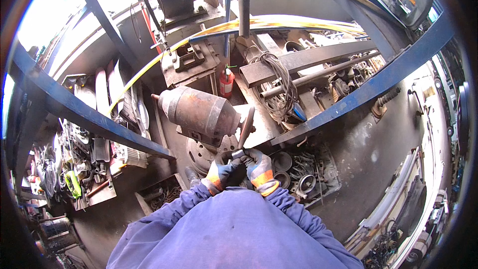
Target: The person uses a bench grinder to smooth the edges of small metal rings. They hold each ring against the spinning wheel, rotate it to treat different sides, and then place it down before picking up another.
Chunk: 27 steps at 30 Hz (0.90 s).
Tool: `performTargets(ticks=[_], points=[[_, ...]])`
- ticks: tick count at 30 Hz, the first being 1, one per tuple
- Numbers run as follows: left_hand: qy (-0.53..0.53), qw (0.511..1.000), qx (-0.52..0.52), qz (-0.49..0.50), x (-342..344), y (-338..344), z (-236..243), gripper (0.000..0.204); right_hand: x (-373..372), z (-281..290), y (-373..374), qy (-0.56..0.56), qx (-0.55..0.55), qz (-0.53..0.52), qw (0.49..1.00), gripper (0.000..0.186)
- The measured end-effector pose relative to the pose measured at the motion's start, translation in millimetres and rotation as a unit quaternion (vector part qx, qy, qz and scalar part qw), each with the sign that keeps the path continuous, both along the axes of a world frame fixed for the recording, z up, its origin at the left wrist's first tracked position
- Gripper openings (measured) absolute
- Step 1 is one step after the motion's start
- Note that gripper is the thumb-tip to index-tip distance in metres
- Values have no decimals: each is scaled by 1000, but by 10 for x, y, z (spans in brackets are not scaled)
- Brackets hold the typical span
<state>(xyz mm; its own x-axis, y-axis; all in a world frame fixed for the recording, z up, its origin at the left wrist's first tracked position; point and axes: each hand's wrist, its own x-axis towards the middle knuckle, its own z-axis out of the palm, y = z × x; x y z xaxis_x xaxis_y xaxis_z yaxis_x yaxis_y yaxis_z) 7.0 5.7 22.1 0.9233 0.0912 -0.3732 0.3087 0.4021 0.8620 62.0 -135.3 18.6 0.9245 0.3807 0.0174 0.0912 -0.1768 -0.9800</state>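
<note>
A rusty bench grinder (199,112) with a drum-shaped motor body stands in front of me. Its grinding wheel (246,128) is at the right end, seen nearly edge-on. Just below the wheel's lower edge, both gloved hands come together around a small grey metal piece (238,154). My left hand (220,171) is closed on its left side, and my right hand (259,169) closes on it from the right. The gloves are grey and orange. Whether the piece touches the wheel I cannot tell. Fingers hide most of it.
Below the grinder sits a round base with holes (199,157). A tray of metal parts (323,179) lies to the right. Blue frame beams (348,99) slant on both sides. A red fire extinguisher (226,82) and a coiled cable (284,77) are farther back.
</note>
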Motion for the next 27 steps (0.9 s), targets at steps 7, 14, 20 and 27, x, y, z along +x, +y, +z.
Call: performTargets(ticks=[7, 14, 20, 27], points=[[12, 998, 30, -50, -146, 98, 99, 31, -102, 287, -47, 10, 17, 52, 998, 22], [-11, 999, -24, -41, -173, 127, -17, 38, -197, 147, -180, 66, 59, 44, 995, 20], [-14, 998, 63, -1, -46, 61, -54, 47, -78, -51, -133, 82, 41, 42, 995, 19], [18, 999, 50, 12, 38, 72, -166, 52, -25, -146, 32, 140, 35, -42, 989, 19]])
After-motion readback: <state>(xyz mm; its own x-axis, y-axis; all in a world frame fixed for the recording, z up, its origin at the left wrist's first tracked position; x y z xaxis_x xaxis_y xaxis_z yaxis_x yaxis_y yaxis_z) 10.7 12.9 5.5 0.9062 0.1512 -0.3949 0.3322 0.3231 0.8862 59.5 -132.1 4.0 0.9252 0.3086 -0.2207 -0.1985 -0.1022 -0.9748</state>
